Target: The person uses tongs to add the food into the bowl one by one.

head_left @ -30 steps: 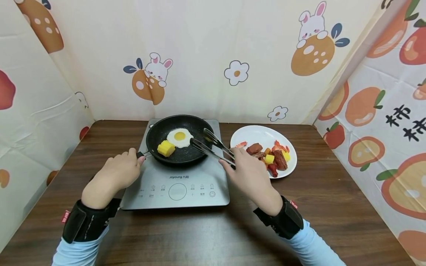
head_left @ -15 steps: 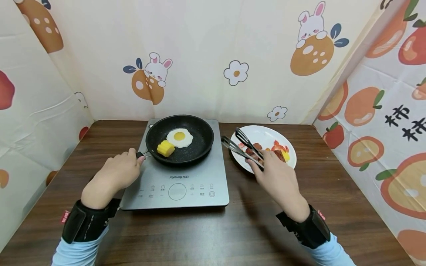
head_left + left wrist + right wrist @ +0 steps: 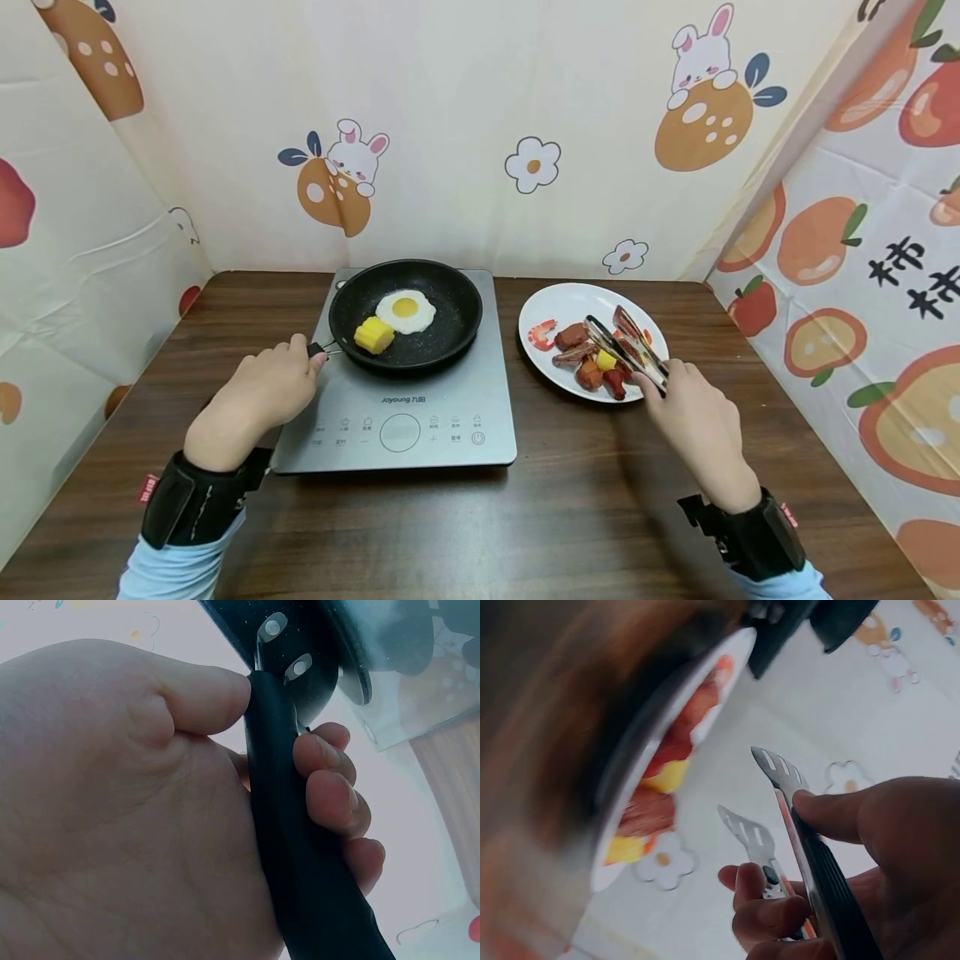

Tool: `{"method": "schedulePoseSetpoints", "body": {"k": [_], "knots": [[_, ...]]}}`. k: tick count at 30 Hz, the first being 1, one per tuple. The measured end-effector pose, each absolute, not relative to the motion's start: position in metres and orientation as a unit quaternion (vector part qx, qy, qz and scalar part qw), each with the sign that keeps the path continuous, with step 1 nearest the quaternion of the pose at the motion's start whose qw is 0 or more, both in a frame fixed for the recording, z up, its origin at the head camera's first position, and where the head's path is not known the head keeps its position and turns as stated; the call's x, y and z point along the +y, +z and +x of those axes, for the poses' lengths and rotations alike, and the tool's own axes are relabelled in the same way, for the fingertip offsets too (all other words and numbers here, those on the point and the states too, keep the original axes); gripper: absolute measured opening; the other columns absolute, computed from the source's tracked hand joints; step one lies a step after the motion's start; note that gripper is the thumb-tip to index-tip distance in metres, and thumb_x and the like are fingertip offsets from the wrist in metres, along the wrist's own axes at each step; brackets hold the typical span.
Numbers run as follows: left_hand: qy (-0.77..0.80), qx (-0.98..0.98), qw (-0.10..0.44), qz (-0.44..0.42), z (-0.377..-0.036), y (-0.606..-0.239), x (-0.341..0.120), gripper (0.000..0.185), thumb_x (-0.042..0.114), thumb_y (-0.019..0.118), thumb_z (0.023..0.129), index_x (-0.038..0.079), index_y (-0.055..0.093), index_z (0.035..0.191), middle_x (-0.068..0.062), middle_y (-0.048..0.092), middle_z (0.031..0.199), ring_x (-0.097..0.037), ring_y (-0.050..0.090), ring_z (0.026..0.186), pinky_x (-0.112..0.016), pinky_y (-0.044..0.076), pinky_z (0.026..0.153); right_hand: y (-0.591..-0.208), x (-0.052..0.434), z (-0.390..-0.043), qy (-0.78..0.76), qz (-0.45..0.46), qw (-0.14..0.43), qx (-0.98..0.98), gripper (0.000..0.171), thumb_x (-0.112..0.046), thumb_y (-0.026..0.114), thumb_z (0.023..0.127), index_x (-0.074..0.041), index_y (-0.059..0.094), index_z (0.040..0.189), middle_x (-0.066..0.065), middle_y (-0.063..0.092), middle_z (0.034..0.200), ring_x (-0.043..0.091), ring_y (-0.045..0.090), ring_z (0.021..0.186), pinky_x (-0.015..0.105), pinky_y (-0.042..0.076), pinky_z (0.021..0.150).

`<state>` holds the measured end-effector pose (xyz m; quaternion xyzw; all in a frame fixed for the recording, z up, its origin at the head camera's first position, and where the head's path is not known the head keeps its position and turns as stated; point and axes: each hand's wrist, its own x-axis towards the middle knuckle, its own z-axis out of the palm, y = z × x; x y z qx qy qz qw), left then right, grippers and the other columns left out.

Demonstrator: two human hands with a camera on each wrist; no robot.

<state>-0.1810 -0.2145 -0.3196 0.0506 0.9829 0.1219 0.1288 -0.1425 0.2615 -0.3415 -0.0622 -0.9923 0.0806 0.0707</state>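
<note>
My left hand [image 3: 258,392] grips the black handle [image 3: 289,825] of a frying pan [image 3: 406,312] that sits on a grey induction cooker [image 3: 405,408]. In the pan lie a fried egg [image 3: 405,310] and a yellow corn piece [image 3: 373,335]. My right hand [image 3: 693,421] holds metal tongs [image 3: 626,350], their tips spread apart over a white plate [image 3: 577,298]. The plate carries a shrimp [image 3: 542,333], brown meat pieces [image 3: 573,336], red sausages and yellow chunks. In the right wrist view the tongs [image 3: 784,802] stand apart beside the plate [image 3: 697,727] and clasp nothing.
The dark wooden table [image 3: 480,525] is enclosed by cartoon-printed curtain walls at the back [image 3: 480,133], left and right. The cooker's control panel [image 3: 401,429] faces me. Bare tabletop lies in front of the cooker and to the right of the plate.
My right hand has carried the tongs from over the pan's right rim rightward to above the food on the plate. The left hand and the pan have not moved.
</note>
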Motion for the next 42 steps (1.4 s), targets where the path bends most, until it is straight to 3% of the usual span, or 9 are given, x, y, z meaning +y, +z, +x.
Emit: {"method": "schedulePoseSetpoints", "body": {"k": [6,19,28,33,42], "knots": [[0.124,0.983,0.128,0.051,-0.182,-0.32,-0.214,0.044,0.03,0.031,0.112,-0.012,0.044,0.112,-0.015,0.051,0.084,-0.03,0.051,0.077,-0.042,0.037,0.071,-0.354,0.282,-0.136,0.076,-0.089,0.062,-0.991,0.052,-0.043,0.059,0.102,0.009,0.059,0.105,0.025,0.061,0.089,0.04,0.06,0.067,0.05,0.043,0.051],[0.114,0.984,0.127,0.054,-0.182,-0.32,-0.215,0.045,0.027,0.032,0.112,-0.015,0.044,0.115,-0.023,0.056,0.092,-0.037,0.057,0.084,-0.052,0.042,0.077,-0.362,0.287,-0.124,0.071,-0.082,0.107,-0.988,0.044,-0.036,0.067,0.098,0.006,0.056,0.089,0.019,0.056,0.075,0.034,0.053,0.054,0.046,0.038,0.044],[0.116,0.983,0.135,0.048,-0.182,-0.318,-0.214,0.046,0.028,0.032,0.112,-0.016,0.043,0.118,-0.023,0.057,0.093,-0.034,0.056,0.083,-0.052,0.042,0.077,-0.364,0.285,-0.123,0.068,-0.061,0.132,-0.987,0.039,-0.032,0.067,0.099,0.0,0.053,0.08,0.013,0.05,0.06,0.03,0.047,0.046,0.042,0.031,0.04],[0.117,0.983,0.136,0.045,-0.181,-0.318,-0.214,0.046,0.028,0.031,0.112,-0.016,0.043,0.119,-0.023,0.057,0.093,-0.034,0.055,0.083,-0.051,0.042,0.077,-0.363,0.285,-0.122,0.068,-0.058,0.131,-0.987,0.036,-0.031,0.064,0.101,-0.006,0.051,0.079,0.008,0.044,0.056,0.026,0.042,0.046,0.038,0.027,0.041],[0.115,0.983,0.132,0.046,-0.181,-0.317,-0.214,0.046,0.028,0.031,0.112,-0.017,0.043,0.119,-0.023,0.056,0.093,-0.035,0.056,0.083,-0.052,0.042,0.078,-0.364,0.286,-0.122,0.067,-0.049,0.152,-0.985,0.033,-0.031,0.061,0.104,-0.006,0.053,0.084,0.006,0.042,0.055,0.024,0.039,0.046,0.037,0.025,0.042]]}}
